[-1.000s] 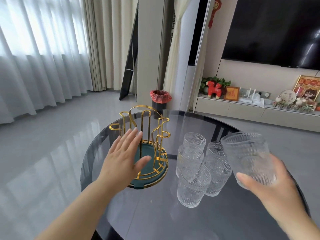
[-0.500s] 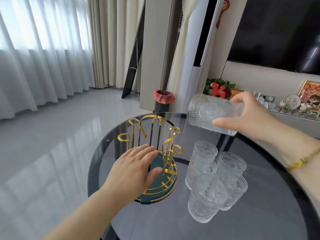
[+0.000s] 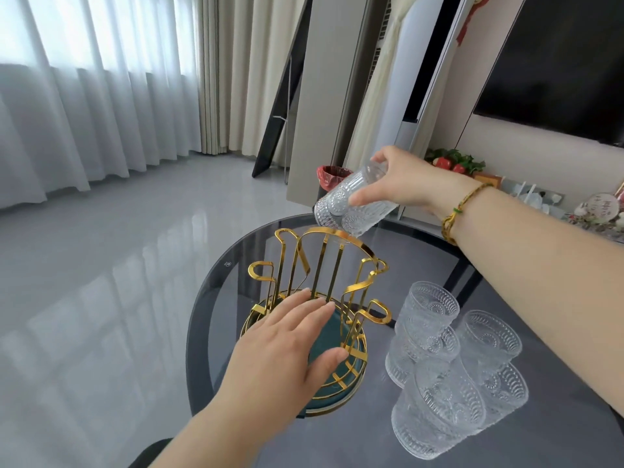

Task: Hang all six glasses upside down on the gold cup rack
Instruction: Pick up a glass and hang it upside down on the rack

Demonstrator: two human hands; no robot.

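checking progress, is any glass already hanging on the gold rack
No, the gold rack has bare hooks; the right hand holds one glass above it.

The cup rack (image 3: 324,298) is polished gold metal strip, bright and mirror-like, on a matt dark-green base. The glass (image 3: 353,204) held above it is clear pressed glass with a ribbed, embossed surface, like the five glasses (image 3: 449,366) at the near right. The round table (image 3: 236,275) is smoky tinted glass, smooth and glossy. The grey floor (image 3: 118,265) is highly polished. Sheer white cloth curtains (image 3: 84,113) hang far left.
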